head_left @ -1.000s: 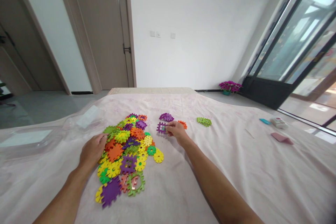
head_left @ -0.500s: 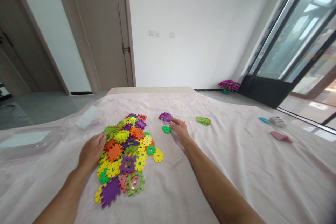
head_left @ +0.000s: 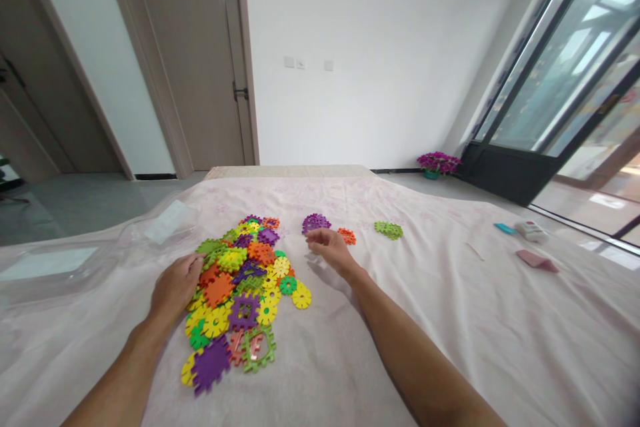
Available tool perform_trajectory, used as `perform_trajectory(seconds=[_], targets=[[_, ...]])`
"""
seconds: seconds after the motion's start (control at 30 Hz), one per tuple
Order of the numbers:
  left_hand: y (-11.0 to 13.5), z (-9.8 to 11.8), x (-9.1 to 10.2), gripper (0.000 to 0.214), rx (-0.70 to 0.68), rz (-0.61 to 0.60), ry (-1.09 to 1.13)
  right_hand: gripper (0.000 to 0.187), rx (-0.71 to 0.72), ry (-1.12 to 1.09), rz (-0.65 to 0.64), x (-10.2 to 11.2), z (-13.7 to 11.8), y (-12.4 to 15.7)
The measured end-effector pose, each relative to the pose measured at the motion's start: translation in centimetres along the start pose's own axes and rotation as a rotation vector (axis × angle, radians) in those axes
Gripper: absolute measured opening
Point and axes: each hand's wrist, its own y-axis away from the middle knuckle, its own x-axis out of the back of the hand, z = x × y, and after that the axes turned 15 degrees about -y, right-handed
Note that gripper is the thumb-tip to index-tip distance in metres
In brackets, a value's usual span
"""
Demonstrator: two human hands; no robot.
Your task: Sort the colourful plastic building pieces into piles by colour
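Note:
A pile of plastic building pieces (head_left: pixel 245 280), square notched plates and round slotted discs in several colours, lies on the cloth. My left hand (head_left: pixel 176 287) rests against the left side of the pile beside a green plate (head_left: pixel 210 251); its fingers are loosely bent, with nothing seen held. My right hand (head_left: pixel 327 248) is low over the cloth, right of the pile, fingers curved and slightly apart. It covers the place where a green disc lay, and the disc is hidden. Just beyond its fingers is a purple piece (head_left: pixel 315 221). Behind the hand lies an orange piece (head_left: pixel 347 235).
A green piece (head_left: pixel 389 230) lies farther right. Clear plastic packaging (head_left: pixel 60 267) is on the left of the pinkish cloth (head_left: pixel 425 320). At the right lie a blue item (head_left: pixel 505 228), a small white box (head_left: pixel 531 231) and a pink item (head_left: pixel 537 260).
My right hand has moved left and slightly down, over the spot of the green disc, which no longer shows. The orange piece has come fully into view. My left hand stays put.

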Motion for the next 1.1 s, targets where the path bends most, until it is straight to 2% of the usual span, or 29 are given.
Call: perform_trajectory(seconds=[0.13, 0.23, 0.37, 0.47, 0.63, 0.73, 0.8, 1.0, 1.07, 1.1], targets=[[0.0, 0.1, 0.1, 0.055, 0.002, -0.011, -0.011, 0.017, -0.086, 0.175, -0.294, -1.8, -1.2, 1.0], [0.1, 0.2, 0.2, 0.057, 0.003, -0.016, -0.025, 0.024, -0.152, 0.420, -0.439, -2.7, -2.3, 1.8], [0.0, 0.1, 0.1, 0.057, -0.009, -0.009, -0.028, 0.047, -0.093, 0.745, -0.508, -3.5, -3.3, 2.5], [0.0, -0.1, -0.2, 0.057, -0.008, 0.004, -0.024, 0.048, -0.057, 0.794, -0.506, -4.0, -3.4, 2.7], [-0.1, -0.2, -0.4, 0.055, -0.009, 0.001, -0.009, 0.029, -0.176, 0.554, -0.429, -3.8, -2.6, 2.4], [-0.1, -0.1, -0.2, 0.056, -0.006, -0.006, -0.010, 0.015, -0.213, 0.385, -0.330, -3.3, -1.8, 1.9], [0.0, 0.0, -0.1, 0.057, -0.009, -0.010, -0.010, 0.011, -0.197, 0.338, -0.239, -2.7, -1.4, 1.5], [0.0, 0.1, 0.0, 0.056, -0.007, -0.002, -0.012, 0.009, -0.037, 0.451, 0.135, -0.5, -0.9, 0.4], [0.0, 0.1, 0.0, 0.056, -0.010, 0.001, -0.013, 0.015, 0.004, 0.519, 0.200, 0.1, -0.9, 0.2], [0.0, 0.0, 0.0, 0.056, -0.012, 0.000, -0.013, 0.016, 0.003, 0.530, 0.189, 0.3, -0.9, 0.1]])
